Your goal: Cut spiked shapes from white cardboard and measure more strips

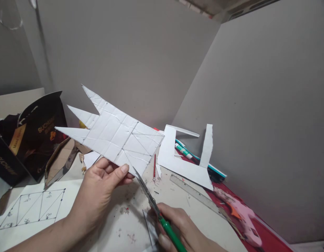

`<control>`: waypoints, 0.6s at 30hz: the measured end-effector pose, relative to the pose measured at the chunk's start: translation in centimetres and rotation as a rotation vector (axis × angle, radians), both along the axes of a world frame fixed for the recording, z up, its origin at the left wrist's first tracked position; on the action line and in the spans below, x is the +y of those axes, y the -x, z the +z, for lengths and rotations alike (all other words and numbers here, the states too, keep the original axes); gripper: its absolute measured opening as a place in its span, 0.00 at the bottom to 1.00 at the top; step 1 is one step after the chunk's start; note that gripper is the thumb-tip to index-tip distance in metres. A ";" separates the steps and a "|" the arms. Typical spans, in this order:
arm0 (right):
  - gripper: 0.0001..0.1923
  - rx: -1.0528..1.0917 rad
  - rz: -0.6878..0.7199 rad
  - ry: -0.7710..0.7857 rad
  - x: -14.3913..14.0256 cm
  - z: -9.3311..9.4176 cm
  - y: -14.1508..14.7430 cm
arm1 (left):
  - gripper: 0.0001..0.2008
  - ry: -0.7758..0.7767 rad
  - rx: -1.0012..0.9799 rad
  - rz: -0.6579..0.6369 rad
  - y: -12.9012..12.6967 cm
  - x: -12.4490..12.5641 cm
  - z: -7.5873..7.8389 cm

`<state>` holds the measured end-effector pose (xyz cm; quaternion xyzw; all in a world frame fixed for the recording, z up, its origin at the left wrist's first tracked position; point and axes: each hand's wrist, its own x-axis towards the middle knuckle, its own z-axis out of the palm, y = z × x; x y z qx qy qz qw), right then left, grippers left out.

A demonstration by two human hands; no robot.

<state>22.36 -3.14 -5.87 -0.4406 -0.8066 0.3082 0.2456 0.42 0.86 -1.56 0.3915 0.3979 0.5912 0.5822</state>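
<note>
A white cardboard piece (112, 129) with pencil lines is raised above the table, three pointed triangles cut along its far left end. My left hand (101, 185) is closed on its lower edge, thumb on top. My right hand (177, 224) is closed round the green handle of a pair of scissors (148, 194). The scissor blades meet the cardboard's near edge just right of my left thumb, along a drawn slanting line. How far apart the blades are is hard to see. A narrow white offcut (150, 227) shows beneath my right hand.
Behind lie an L-shaped white cardboard scrap (182, 166), a red pencil (155, 168), a clear ruler (195, 192) and a pink glue gun (240, 217). On the left stand a dark printed box (33, 136) and a paper with a drawn diagram (33, 210). Grey walls rise behind.
</note>
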 end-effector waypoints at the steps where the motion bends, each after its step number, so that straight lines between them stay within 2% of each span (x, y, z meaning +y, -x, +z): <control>1: 0.16 -0.002 0.005 -0.005 0.0 0.1 0.0 | 0.11 0.005 -0.001 0.001 0.0 0.0 0.0; 11: 0.18 -0.010 0.021 -0.072 0.1 0.3 0.2 | 0.07 0.023 -0.019 -0.015 -0.2 -0.5 0.8; 18: 0.17 0.054 0.028 -0.075 0.9 -1.0 0.3 | 0.07 0.027 -0.008 -0.019 -0.1 -0.3 0.4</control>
